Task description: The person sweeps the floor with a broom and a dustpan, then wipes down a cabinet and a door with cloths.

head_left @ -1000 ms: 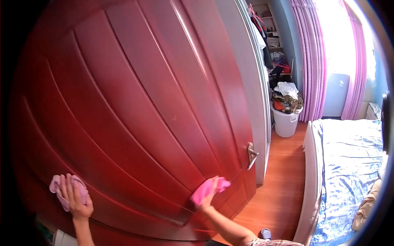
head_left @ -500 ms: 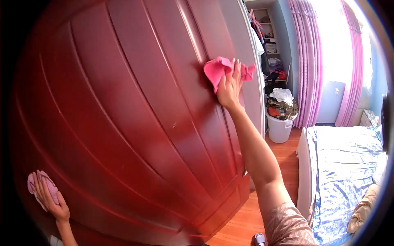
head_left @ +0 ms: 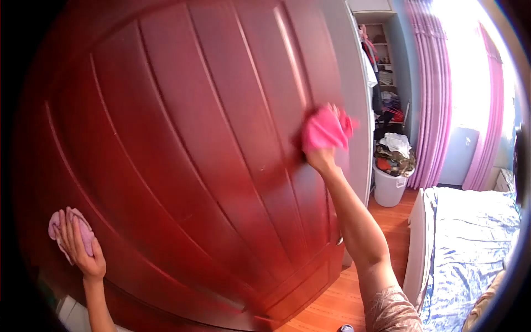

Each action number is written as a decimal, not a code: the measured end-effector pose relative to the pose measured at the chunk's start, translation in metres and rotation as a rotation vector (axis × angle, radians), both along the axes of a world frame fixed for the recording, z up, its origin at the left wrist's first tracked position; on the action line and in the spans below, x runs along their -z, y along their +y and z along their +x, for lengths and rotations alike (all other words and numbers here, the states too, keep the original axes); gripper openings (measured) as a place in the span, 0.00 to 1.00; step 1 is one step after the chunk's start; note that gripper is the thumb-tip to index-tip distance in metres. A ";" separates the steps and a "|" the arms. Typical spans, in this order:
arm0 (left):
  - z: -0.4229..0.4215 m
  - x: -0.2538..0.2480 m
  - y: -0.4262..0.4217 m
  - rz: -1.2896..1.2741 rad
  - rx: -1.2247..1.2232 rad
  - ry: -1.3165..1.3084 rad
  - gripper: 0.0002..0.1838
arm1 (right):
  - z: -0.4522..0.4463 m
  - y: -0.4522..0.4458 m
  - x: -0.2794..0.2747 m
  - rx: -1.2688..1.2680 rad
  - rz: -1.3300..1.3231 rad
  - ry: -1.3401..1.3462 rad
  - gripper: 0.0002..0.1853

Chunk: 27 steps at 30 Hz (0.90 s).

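Observation:
A dark red grooved door [head_left: 182, 182] fills the left and middle of the head view. Against its far right side is my right hand [head_left: 322, 157], holding a bright pink cloth [head_left: 327, 131]. The cloth covers most of the fingers and is smeared by motion. Low on the left, my left hand [head_left: 83, 252] lies with long fingers over a folded pale pink cloth [head_left: 84, 235], holding it to the door's surface. A small door handle [head_left: 339, 241] shows at the door's right edge.
Right of the door stands a white bin [head_left: 389, 188] heaped with clothes. Behind it is an open wardrobe [head_left: 381, 72] with shelves. Pink curtains [head_left: 428, 99] hang by a bright window. A bed [head_left: 470, 249] with blue and white bedding occupies the lower right, beside the wooden floor [head_left: 387, 227].
The view has shifted, moving the room right and down. My right hand has slid down the door, and the bright pink cloth now covers its fingers. My left hand appears slightly higher and further right.

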<state>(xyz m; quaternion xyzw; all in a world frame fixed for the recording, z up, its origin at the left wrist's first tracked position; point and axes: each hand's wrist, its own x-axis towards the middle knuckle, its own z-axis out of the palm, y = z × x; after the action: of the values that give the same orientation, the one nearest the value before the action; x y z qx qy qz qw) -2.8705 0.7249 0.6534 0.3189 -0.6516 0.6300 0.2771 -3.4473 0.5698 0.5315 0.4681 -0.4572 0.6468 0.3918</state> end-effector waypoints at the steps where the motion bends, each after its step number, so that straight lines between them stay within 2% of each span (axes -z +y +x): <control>1: -0.005 0.001 0.002 -0.001 0.005 0.010 0.28 | 0.031 0.011 -0.033 -0.008 -0.131 0.141 0.18; 3: -0.006 0.004 0.000 0.009 0.008 0.027 0.28 | 0.098 0.043 -0.057 -0.301 0.354 0.173 0.23; 5: -0.009 0.006 0.000 0.004 0.008 0.048 0.28 | 0.181 0.089 -0.045 -0.058 0.348 0.271 0.28; 7: -0.012 0.007 0.003 0.004 0.009 0.057 0.28 | 0.199 0.100 0.025 -0.282 0.266 0.647 0.29; 9: -0.013 0.006 0.004 0.050 0.011 0.048 0.28 | 0.172 0.088 0.079 -0.288 0.258 0.955 0.30; 10: -0.012 0.005 0.009 0.086 -0.026 0.054 0.28 | 0.150 0.087 0.073 -0.439 0.522 0.616 0.31; 11: -0.011 -0.002 0.015 0.112 -0.071 0.010 0.28 | 0.092 0.077 0.053 -0.404 0.923 0.155 0.34; 12: -0.009 -0.005 0.009 0.111 -0.057 -0.009 0.28 | 0.059 0.047 0.058 -0.358 0.204 -0.030 0.36; 13: -0.007 -0.009 0.006 0.111 -0.045 -0.033 0.29 | 0.030 0.040 0.039 -0.380 0.183 -0.007 0.36; 15: -0.036 -0.030 0.007 0.056 -0.043 -0.022 0.28 | -0.009 0.029 -0.016 -0.080 0.000 -0.236 0.29; 16: -0.057 -0.049 0.004 0.029 -0.044 -0.001 0.28 | -0.011 0.026 -0.045 -0.055 0.191 -0.190 0.25; 17: -0.076 -0.068 0.001 0.006 -0.048 0.026 0.29 | 0.000 0.009 -0.078 0.434 -0.016 0.120 0.22; 18: -0.105 -0.087 -0.004 -0.033 0.009 0.050 0.30 | 0.035 0.026 -0.124 0.081 -0.005 0.098 0.22; 19: -0.133 -0.100 -0.011 -0.074 0.065 0.074 0.31 | 0.071 0.044 -0.159 -0.084 0.077 0.095 0.22; 21: -0.178 -0.101 -0.028 0.063 0.338 0.089 0.30 | 0.136 0.061 -0.199 -0.069 0.013 0.423 0.26; 22: -0.191 -0.091 -0.037 0.166 0.312 -0.030 0.29 | 0.169 0.073 -0.212 -0.142 -0.008 0.483 0.30; 23: -0.193 -0.085 -0.042 0.264 0.280 -0.144 0.27 | 0.175 0.079 -0.221 -0.202 -0.029 0.677 0.33; 25: -0.175 -0.111 -0.045 0.161 0.307 -0.198 0.26 | 0.157 0.074 -0.235 -0.137 -0.033 0.759 0.33; 26: -0.163 -0.127 -0.044 0.090 0.350 -0.242 0.25 | 0.136 0.064 -0.246 -0.099 -0.096 0.757 0.32; 27: -0.148 -0.147 -0.035 0.008 0.306 -0.177 0.23 | 0.109 0.049 -0.262 -0.036 -0.120 0.685 0.29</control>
<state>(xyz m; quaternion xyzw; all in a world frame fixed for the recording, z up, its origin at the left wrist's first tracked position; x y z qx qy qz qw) -3.0181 0.6900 0.8009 0.1604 -0.7168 0.6037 0.3100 -3.3380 0.6185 0.7934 0.6420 -0.2521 0.4847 0.5379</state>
